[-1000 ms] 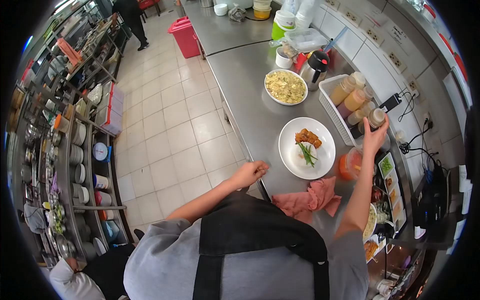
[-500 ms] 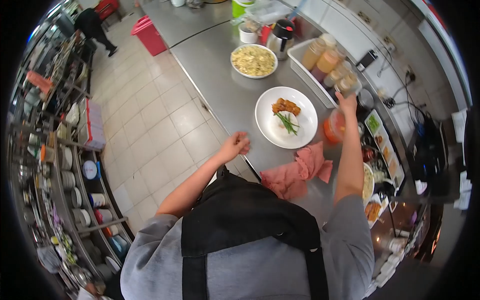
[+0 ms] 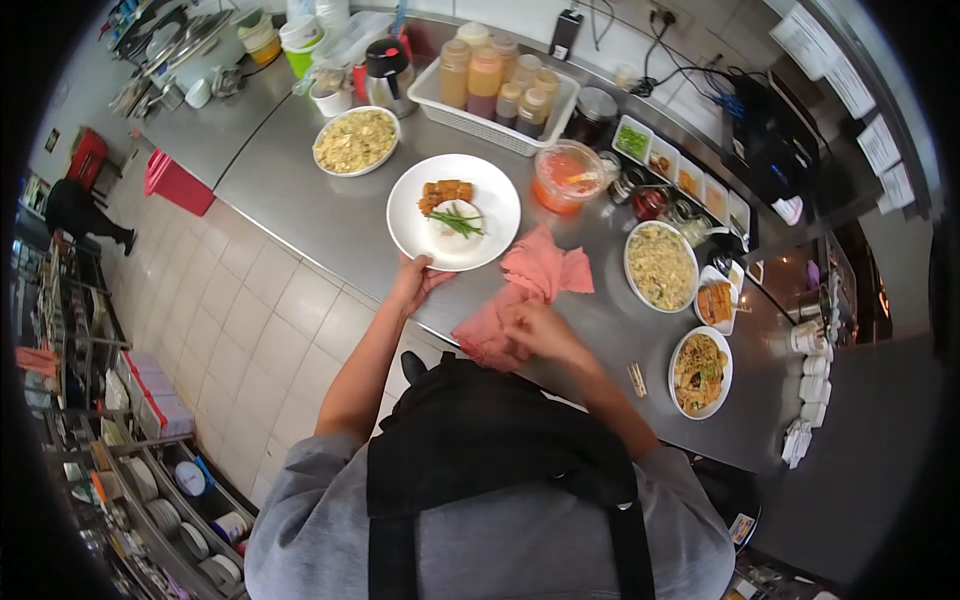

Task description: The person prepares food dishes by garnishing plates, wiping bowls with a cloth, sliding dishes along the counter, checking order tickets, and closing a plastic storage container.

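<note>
A white plate (image 3: 405,215) on the steel counter carries brown glazed pieces (image 3: 447,192), a pale round mound and green stalks (image 3: 458,221). My left hand (image 3: 418,283) grips the plate's near rim, thumb on top. Over the crumpled pink cloth (image 3: 530,262), right of the plate, is my right hand (image 3: 540,330); it is blurred, and whether its fingers hold the cloth is unclear. Behind the plate, a white basket (image 3: 480,124) holds several sauce bottles (image 3: 484,80). A tub of orange-red sauce (image 3: 567,172) stands to the plate's right.
Bowls of yellowish food stand at the left (image 3: 357,141) and right (image 3: 661,266), with a noodle bowl (image 3: 700,373) nearer. A steel jug (image 3: 389,76) is behind the left bowl. Garnish trays (image 3: 672,165) line the back right. Another person (image 3: 80,212) stands far left, near a red bin (image 3: 178,184).
My right hand has left the bottle basket and come down to the pink cloth. My left hand has moved onto the plate's rim. The view has turned right.
</note>
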{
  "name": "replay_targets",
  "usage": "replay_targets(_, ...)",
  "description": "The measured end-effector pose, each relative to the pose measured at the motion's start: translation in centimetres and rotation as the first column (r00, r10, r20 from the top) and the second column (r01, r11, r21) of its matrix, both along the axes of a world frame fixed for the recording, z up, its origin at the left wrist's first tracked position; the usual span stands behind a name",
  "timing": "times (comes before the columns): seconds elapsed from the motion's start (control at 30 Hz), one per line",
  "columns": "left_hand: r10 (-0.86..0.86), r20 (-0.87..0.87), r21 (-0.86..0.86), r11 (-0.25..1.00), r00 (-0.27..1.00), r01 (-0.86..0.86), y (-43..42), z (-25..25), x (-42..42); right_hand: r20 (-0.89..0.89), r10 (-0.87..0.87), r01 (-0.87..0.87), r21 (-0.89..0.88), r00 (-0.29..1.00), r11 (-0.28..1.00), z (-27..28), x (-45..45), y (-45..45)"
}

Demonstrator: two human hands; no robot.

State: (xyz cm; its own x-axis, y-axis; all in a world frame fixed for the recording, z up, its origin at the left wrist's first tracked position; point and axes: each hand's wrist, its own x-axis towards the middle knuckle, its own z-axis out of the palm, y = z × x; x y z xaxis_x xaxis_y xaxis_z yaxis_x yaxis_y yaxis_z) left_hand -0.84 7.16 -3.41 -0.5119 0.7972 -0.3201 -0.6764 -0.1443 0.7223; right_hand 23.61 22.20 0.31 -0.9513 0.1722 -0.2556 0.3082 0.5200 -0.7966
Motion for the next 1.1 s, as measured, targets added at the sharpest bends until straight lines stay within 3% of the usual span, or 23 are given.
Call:
replay_targets(0.03, 0.030, -0.026, 0.010, 0.999, 0.999, -0.030, 0.2, 0.2, 0.1, 0.021, 0.027, -0.029, 0.114, 0.999, 0.993, -0.2, 0.3, -1.2)
replay_targets(0.1, 0.062, -0.047, 0.039, 0.997, 0.997, -0.060, 0.2, 0.9, 1.3, -0.316, 0.043, 0.162, 0.593, 0.948, 0.789, 0.4, 1.7, -3.2)
replay_targets(0.17, 0.118, -0.099, -0.055, 0.991, 0.988, -0.124, -0.7, 2.0, 2.6, -0.313, 0.047, 0.142, 0.553, 0.949, 0.821, 0.3, 2.2, -2.3)
replay_targets(0.23, 0.102, -0.068, -0.013, 0.995, 0.992, -0.103, -2.0, 1.6, 3.4, -0.304, 0.039, 0.122, 0.493, 0.952, 0.861, -1.1, 3.2, -2.1)
replay_targets(0.3, 0.122, -0.080, -0.021, 0.992, 0.989, -0.124, -3.3, 2.1, 4.6, -0.316, -0.276, 0.382, 0.350, 0.907, 0.855, -3.2, 3.5, -0.5)
replay_targets(0.33, 0.132, -0.087, -0.020, 0.991, 0.987, -0.134, -4.2, 2.1, 5.0, -0.262, -0.401, 0.477, 0.408, 0.878, 0.779, -2.9, 3.9, 0.0)
replay_targets(0.47, 0.135, -0.094, -0.074, 0.987, 0.986, -0.142, -7.4, 3.5, 6.8, -0.257, -0.405, 0.470, 0.289, 0.877, 0.834, -2.5, 5.4, 2.0)
replay_targets(0.57, 0.125, -0.121, -0.090, 0.987, 0.985, -0.136, -9.8, 6.9, 8.4, -0.109, -0.318, 0.336, 0.265, 0.942, 0.904, -2.3, 5.7, 4.1)
replay_targets(0.63, 0.143, -0.120, -0.083, 0.985, 0.983, -0.153, -10.6, 8.9, 9.5, 0.029, -0.325, 0.325, -0.175, 0.945, 0.930, -1.5, 5.6, 6.4)
replay_targets(0.67, 0.133, -0.117, -0.098, 0.984, 0.984, -0.145, -11.4, 9.8, 10.0, 0.028, -0.312, 0.312, -0.171, 0.950, 0.934, -0.8, 5.3, 6.5)
replay_targets(0.7, 0.121, -0.113, -0.117, 0.984, 0.986, -0.135, -12.0, 10.6, 10.5, -0.078, -0.430, 0.321, -0.549, 0.900, 0.771, 1.8, 5.2, 6.0)
replay_targets(0.73, 0.130, -0.111, -0.120, 0.982, 0.985, -0.143, -12.5, 11.1, 11.0, -0.116, -0.568, 0.224, -0.841, 0.815, 0.493, 3.9, 5.1, 5.5)
replay_targets(0.77, 0.119, -0.118, -0.138, 0.981, 0.986, -0.135, -13.0, 11.6, 11.5, -0.110, -0.564, 0.225, -0.842, 0.818, 0.491, 5.0, 4.7, 5.3)
replay_targets(0.83, 0.108, -0.125, -0.154, 0.980, 0.986, -0.127, -13.6, 12.6, 12.3, -0.224, -0.625, 0.021, -0.933, 0.748, 0.360, 6.5, 3.3, 5.7)
replay_targets(0.87, 0.104, -0.135, -0.164, 0.979, 0.985, -0.125, -13.7, 13.2, 12.9, -0.223, -0.624, 0.022, -0.933, 0.749, 0.360, 6.6, 2.5, 6.1)
replay_targets(0.93, 0.099, -0.141, -0.173, 0.977, 0.985, -0.123, -14.1, 13.3, 13.6, -0.218, -0.606, 0.335, -0.669, 0.765, 0.664, 7.4, 0.2, 6.2)
replay_targets(0.97, 0.078, -0.150, -0.195, 0.975, 0.986, -0.106, -14.2, 13.0, 13.8, -0.217, -0.606, 0.336, -0.668, 0.765, 0.664, 8.0, -1.1, 6.2)
replay_targets(1.03, 0.051, -0.159, -0.218, 0.972, 0.986, -0.086, -14.4, 12.7, 14.4, -0.355, -0.368, 0.227, -0.380, 0.859, 0.897, 10.1, -3.7, 5.1)
replay_targets(1.07, 0.030, -0.138, -0.208, 0.976, 0.990, -0.058, -14.4, 12.7, 14.6, -0.355, -0.372, 0.231, -0.380, 0.858, 0.896, 10.3, -4.9, 4.7)
replay_targets(1.1, 0.008, -0.122, -0.199, 0.979, 0.993, -0.032, -14.4, 12.6, 14.9, -0.482, -0.242, 0.199, -0.140, 0.842, 0.970, 10.4, -6.1, 4.1)
